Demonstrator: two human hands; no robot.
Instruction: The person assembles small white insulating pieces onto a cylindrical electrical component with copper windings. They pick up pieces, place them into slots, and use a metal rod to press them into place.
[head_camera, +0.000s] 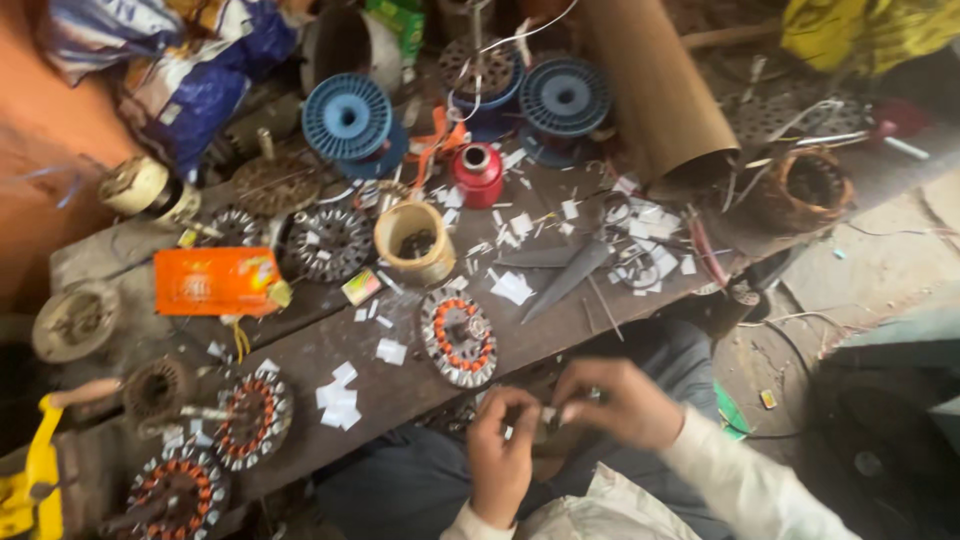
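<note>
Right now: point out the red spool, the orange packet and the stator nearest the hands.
red spool (478, 174), head view, on its side wall.
orange packet (213, 281), head view, on its flat face.
stator (458, 337), head view, on its copper windings.

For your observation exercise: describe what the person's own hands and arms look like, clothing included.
Both hands are bare: no gloves, and no rings or watch discernible in the blur. The right hand leads into a long, loose, off-white sleeve. The left hand shows a matching pale cuff at the wrist.
</note>
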